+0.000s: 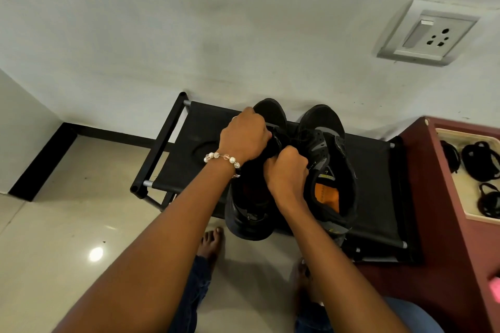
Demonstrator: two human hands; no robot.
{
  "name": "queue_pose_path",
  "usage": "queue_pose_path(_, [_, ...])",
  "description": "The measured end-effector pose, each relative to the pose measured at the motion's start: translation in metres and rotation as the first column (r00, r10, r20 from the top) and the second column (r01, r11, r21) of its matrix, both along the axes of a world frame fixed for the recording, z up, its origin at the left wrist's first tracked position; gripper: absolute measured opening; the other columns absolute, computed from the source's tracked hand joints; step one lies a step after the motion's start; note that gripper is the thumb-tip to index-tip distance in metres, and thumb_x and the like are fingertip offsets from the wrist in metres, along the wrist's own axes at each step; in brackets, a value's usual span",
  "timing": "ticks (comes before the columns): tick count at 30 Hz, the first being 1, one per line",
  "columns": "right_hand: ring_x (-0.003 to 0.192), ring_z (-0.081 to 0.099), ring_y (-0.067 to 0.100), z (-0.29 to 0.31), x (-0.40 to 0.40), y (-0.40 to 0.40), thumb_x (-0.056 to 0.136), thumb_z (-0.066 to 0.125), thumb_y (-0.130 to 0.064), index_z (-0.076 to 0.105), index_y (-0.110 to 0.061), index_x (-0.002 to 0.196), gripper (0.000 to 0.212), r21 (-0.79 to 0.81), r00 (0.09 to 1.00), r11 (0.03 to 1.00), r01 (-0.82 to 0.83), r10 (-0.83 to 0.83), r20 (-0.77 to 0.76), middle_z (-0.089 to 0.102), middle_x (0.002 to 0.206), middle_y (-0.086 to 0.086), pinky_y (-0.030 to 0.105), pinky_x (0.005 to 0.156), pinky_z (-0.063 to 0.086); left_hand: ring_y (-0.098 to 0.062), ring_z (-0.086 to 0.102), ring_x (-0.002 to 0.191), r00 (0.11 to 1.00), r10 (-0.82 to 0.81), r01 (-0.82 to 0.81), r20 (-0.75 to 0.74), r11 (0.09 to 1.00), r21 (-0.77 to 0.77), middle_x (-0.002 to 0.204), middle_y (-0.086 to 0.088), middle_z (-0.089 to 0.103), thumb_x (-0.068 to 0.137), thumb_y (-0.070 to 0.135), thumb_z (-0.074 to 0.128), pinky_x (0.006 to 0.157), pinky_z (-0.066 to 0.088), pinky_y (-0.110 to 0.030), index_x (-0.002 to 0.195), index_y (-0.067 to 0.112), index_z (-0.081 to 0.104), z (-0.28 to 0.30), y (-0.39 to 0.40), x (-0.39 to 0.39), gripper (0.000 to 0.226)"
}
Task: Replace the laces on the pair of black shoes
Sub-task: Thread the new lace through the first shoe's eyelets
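Side by side on the black fabric top of a low shoe rack point(205, 127) stand the two black shoes, toes toward the wall. The left shoe point(247, 213) is the one being worked on; the right shoe point(332, 159) sits just beside it, touching or nearly so, with grey trim and an orange insole showing in its opening.

Both hands are over the lacing area of the left shoe. The left hand point(244, 136), with a beaded bracelet point(220, 157) at the wrist, has its fingers curled tight down into the upper toward the toe end. The right hand point(286, 167) is closed in a fist nearer the tongue, its fingers curled round dark material there. Whether either hand grips a lace, the tongue or the edge of the upper cannot be told: the fingertips are hidden under the knuckles and everything beneath is black on black. The two hands lie close together, almost touching.

The forearms cover much of the left shoe; only its toe and heel show clearly.

Right of the rack is a dark red cabinet point(433, 197) holding a pale tray point(469, 215) with coiled black laces point(480, 161), cut off by the frame edge. A wall socket point(430, 32) sits above, and bare feet stand on the tiled floor point(67, 224) below.
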State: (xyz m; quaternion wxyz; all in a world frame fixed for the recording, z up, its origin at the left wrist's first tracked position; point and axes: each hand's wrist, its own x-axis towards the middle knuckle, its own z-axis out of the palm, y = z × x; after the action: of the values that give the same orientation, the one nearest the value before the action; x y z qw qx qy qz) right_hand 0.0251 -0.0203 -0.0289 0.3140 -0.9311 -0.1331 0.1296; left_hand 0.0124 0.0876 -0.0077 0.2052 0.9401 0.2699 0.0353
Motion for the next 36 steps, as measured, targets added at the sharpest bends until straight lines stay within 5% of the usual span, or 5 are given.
queue_pose_path(8, [0.087,0.063,0.032,0.003,-0.001,-0.001,0.094,0.049,-0.01,0.059,0.001,0.1,0.016,0.015,1.0,1.0,0.001,-0.001,0.0,0.063,0.097,0.015,0.028,0.062,0.038,-0.024,0.067,0.09,0.795,0.557,-0.001,0.24,0.397,-0.918,0.088,-0.006,0.069,0.103,0.013,0.039,0.082,0.055,-0.035,0.086,0.011,0.06,0.02,0.019,-0.01,0.027])
queue_pose_path(14, [0.08,0.059,0.026,0.004,-0.002,-0.001,0.096,0.047,-0.009,0.059,0.002,0.102,0.017,0.009,1.0,1.0,0.001,-0.001,-0.004,0.062,0.096,0.013,0.021,0.051,0.031,-0.009,0.035,0.042,0.465,0.845,0.584,0.264,-0.069,-0.809,0.056,0.005,0.045,0.104,0.025,0.037,0.047,0.044,-0.022,0.081,0.017,0.049,0.031,0.038,-0.017,0.028])
queue_pose_path(19, [0.071,0.051,0.02,0.004,-0.001,-0.001,0.096,0.047,-0.009,0.058,0.001,0.102,0.016,0.003,1.0,1.0,0.008,-0.008,0.006,0.062,0.094,0.011,0.018,0.046,0.026,-0.006,0.031,0.04,0.653,0.665,0.169,0.362,0.338,-0.926,0.059,0.006,0.05,0.097,0.029,0.052,0.039,0.026,-0.02,0.08,0.018,0.061,0.026,0.043,-0.022,0.022])
queue_pose_path(23, [0.08,0.059,0.028,0.003,-0.001,0.0,0.095,0.048,-0.011,0.058,0.0,0.101,0.016,-0.014,1.0,1.0,-0.001,0.001,0.014,0.063,0.097,0.014,0.028,0.06,0.037,-0.008,0.065,0.083,0.98,0.085,-0.03,0.183,0.959,-0.283,0.093,0.009,0.072,0.086,0.036,0.068,0.077,0.054,-0.029,0.092,0.029,0.075,0.004,0.023,-0.013,0.012])
queue_pose_path(36, [0.089,0.062,0.035,0.002,-0.001,-0.001,0.095,0.047,-0.012,0.058,0.0,0.098,0.017,-0.015,1.0,1.0,-0.011,0.011,0.004,0.063,0.097,0.016,0.031,0.064,0.037,-0.033,0.059,0.092,1.0,0.008,-0.006,0.025,0.997,-0.08,0.094,-0.019,0.058,0.096,0.025,0.053,0.077,0.051,-0.043,0.081,-0.003,0.062,0.001,0.001,0.001,0.034])
